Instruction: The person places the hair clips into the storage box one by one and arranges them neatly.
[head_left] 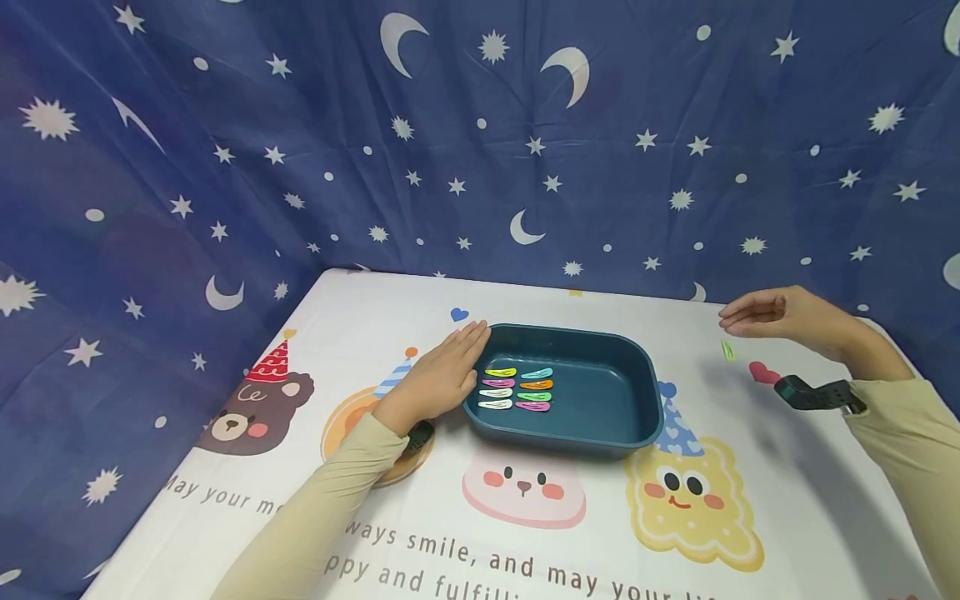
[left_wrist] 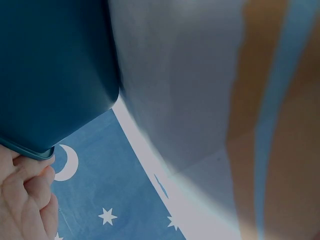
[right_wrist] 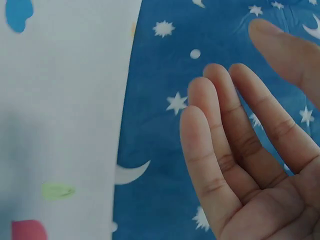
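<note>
My left hand [head_left: 438, 375] rests against the left end of a dark teal rectangular tray [head_left: 645, 392], fingers fairly straight along the rim. In the left wrist view, the fingertips [left_wrist: 42, 175] touch that rim. Inside the tray, toward its left, several snap hair clips lie in two columns, among them a yellow clip [head_left: 501, 372], a blue clip [head_left: 537, 373] and an orange clip [head_left: 536, 385]. On the right, my right hand [head_left: 798, 321] hovers with fingers extended and nothing held. A light green hair clip [head_left: 727, 350] lies on the cloth just below it.
A white tablecloth [head_left: 600, 517] printed with cartoon figures and lettering covers the table. Behind and to the left hangs a dark blue curtain [head_left: 480, 167] with moons and stars. Each wrist wears a black band, such as the right wristband [head_left: 817, 394].
</note>
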